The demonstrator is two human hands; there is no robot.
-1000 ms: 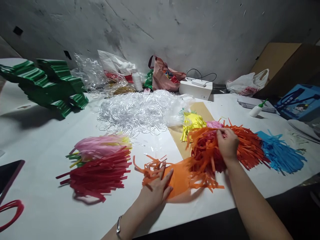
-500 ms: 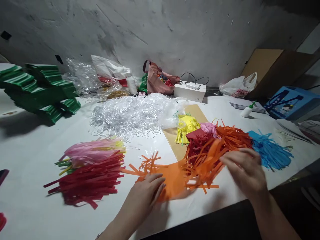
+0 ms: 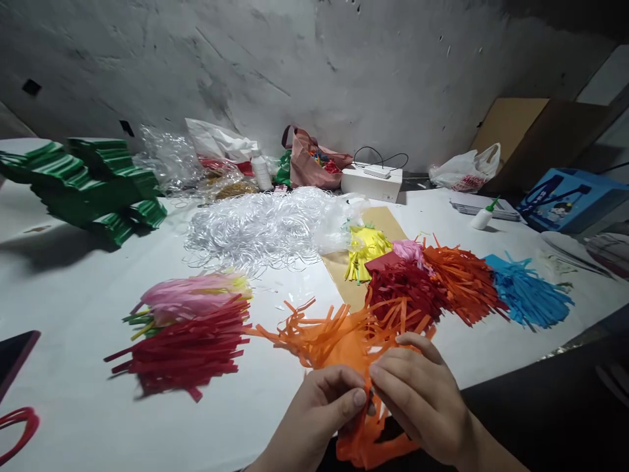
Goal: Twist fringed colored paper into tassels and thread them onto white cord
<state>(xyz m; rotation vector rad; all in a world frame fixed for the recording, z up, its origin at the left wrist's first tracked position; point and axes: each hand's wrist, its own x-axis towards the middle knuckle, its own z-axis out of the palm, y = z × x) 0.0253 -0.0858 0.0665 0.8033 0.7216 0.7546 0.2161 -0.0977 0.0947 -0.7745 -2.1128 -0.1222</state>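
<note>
Fringed orange tissue paper (image 3: 344,347) lies at the table's front edge, its cut strips spreading left and right and part of it hanging over the edge. My left hand (image 3: 327,406) pinches the paper between thumb and fingers. Close beside it, my right hand (image 3: 422,393) has its fingers closed on the same paper, the fingertips nearly meeting the left ones. Behind the right hand rest dark red fringed paper (image 3: 405,288) and a darker orange bundle (image 3: 464,278). Red fringed paper (image 3: 187,354) and pink fringed paper (image 3: 187,295) lie to the left.
Clear plastic cord (image 3: 265,226) is heaped mid-table. Yellow fringe (image 3: 366,249) sits on brown card, blue fringe (image 3: 531,292) at right. A glue bottle (image 3: 484,215), white box (image 3: 372,182), pink bag (image 3: 312,164) and green stack (image 3: 93,190) stand farther back. Red scissor handles (image 3: 22,426) are front left.
My right hand has come left and down to join my left hand at the orange paper. The paper was spread flat; now its near part is gathered between both hands.
</note>
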